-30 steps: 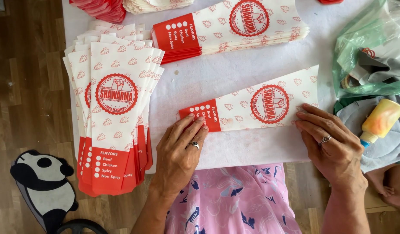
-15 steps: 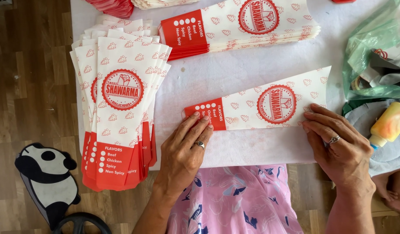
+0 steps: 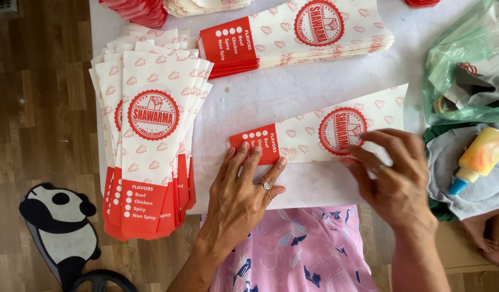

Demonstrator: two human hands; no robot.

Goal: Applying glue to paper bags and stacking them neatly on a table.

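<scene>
Head view: left hand (image 3: 241, 197) lies flat, fingers spread, pressing the red end of a single paper sleeve (image 3: 319, 135) at frame centre on the white desk (image 3: 271, 92); right hand (image 3: 392, 176), fingers loosely curled and grasping nothing, rests on its wide end. Fanned stack (image 3: 149, 135) at left and second stack (image 3: 298, 32) at top look finished; this sleeve is apparently in progress, glue bottle (image 3: 479, 157) idle at right.

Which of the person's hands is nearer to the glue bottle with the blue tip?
Right. The right hand rests on the wide end of the paper sleeve, just left of the glue bottle. The left hand presses the sleeve's red end, much farther left.
</scene>
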